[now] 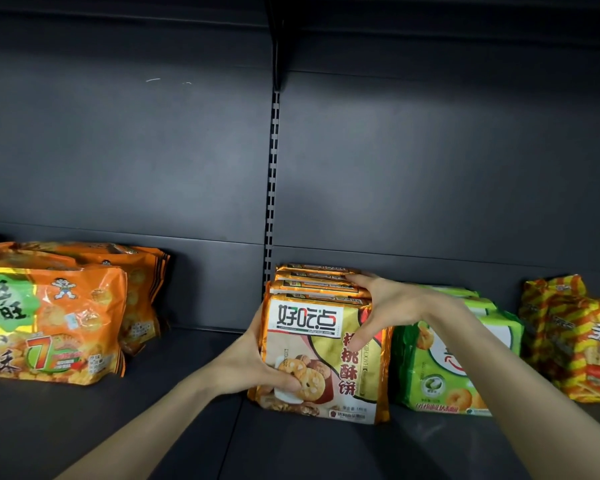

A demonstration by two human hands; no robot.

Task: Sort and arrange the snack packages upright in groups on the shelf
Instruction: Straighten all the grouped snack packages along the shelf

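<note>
Several orange-and-cream walnut cookie packages point(323, 355) stand upright in a row, front to back, at the middle of the dark shelf point(146, 431). My left hand point(253, 365) grips the left edge of the front package, thumb curled onto its lower front. My right hand point(378, 306) reaches over the top right of the row, fingers on the packages behind and thumb on the front one's face. Green packages point(454, 358) stand just to the right, and yellow-red striped bags point(572, 341) beyond them. Orange rice-cracker bags point(52, 317) sit at the left.
The shelf's grey back panel point(153, 150) has a slotted upright point(272, 188) running down behind the cookie row. An upper shelf point(430, 15) overhangs at the top. A bare stretch of shelf lies between the orange bags and the cookie row.
</note>
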